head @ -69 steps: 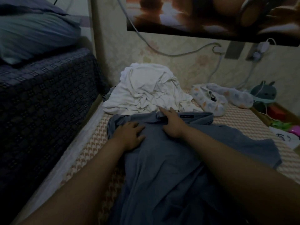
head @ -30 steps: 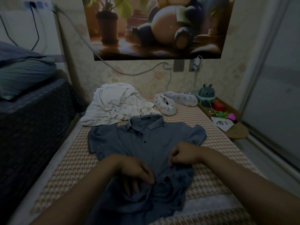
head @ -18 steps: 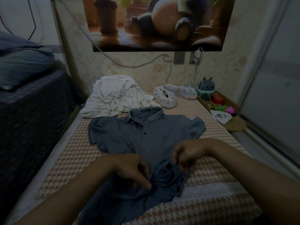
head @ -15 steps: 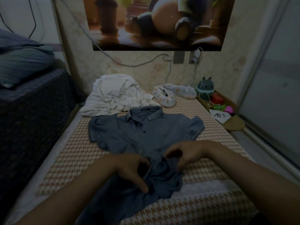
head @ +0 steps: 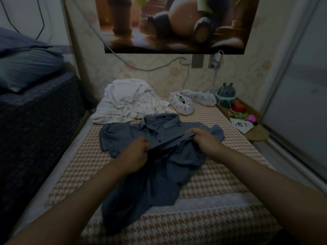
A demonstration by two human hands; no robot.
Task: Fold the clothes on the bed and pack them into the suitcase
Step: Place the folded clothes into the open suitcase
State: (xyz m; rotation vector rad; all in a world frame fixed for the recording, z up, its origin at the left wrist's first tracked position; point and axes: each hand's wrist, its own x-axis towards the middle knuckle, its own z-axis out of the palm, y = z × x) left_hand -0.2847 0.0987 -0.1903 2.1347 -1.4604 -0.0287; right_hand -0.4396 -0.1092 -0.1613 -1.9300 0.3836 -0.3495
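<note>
A grey-blue polo shirt [head: 123, 138] lies front up on the bed [head: 221, 175], collar towards the wall. My left hand [head: 137, 152] and my right hand [head: 203, 140] each grip the shirt's bunched lower part and hold it lifted over the chest area. Behind the collar sits a crumpled white garment [head: 129, 101]. No suitcase is in view.
A pair of light patterned slippers [head: 191, 101] lies by the wall. A dark sofa or bed [head: 35, 121] with a pillow [head: 23, 68] stands at the left. At the right are a round wooden stand [head: 256, 133] with toys and a sliding door [head: 297, 85].
Both hands have carried the shirt's lower part up from near the bed's front edge towards the collar, and the fabric now bunches over the chest.
</note>
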